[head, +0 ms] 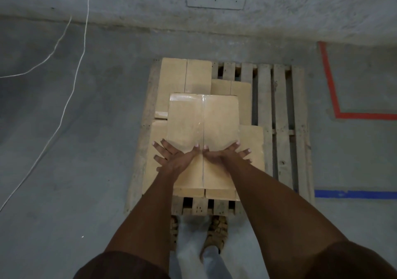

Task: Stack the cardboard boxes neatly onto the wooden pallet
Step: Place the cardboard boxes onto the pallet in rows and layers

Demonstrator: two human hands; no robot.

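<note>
The step in hand appears to be seating the top box [203, 121] on the second layer of the stack. Both hands lie flat on its near part, fingers spread, palms down. The left hand [174, 157] and right hand [225, 155] meet at the taped centre seam; neither grips anything, both only press on the lid.

The top box rests across the lower boxes [184, 76], which cover the left half of the wooden pallet [279, 115]. Its near end sits close to the pallet's near edge. One lower box [253, 143] shows just beside it on the right. The right half of the pallet is bare slats.

Next move, as a judgement: square the top box with the edges of the boxes beneath, then release and fetch another box. No loose boxes are in view. An overhang on the near side could tip the layer.

The floor [86, 149] is grey concrete, meeting a concrete wall at the pallet's far side. Red tape [332, 98] and blue tape [354, 193] mark the floor to the right. A white cord [71, 98] trails at left.
</note>
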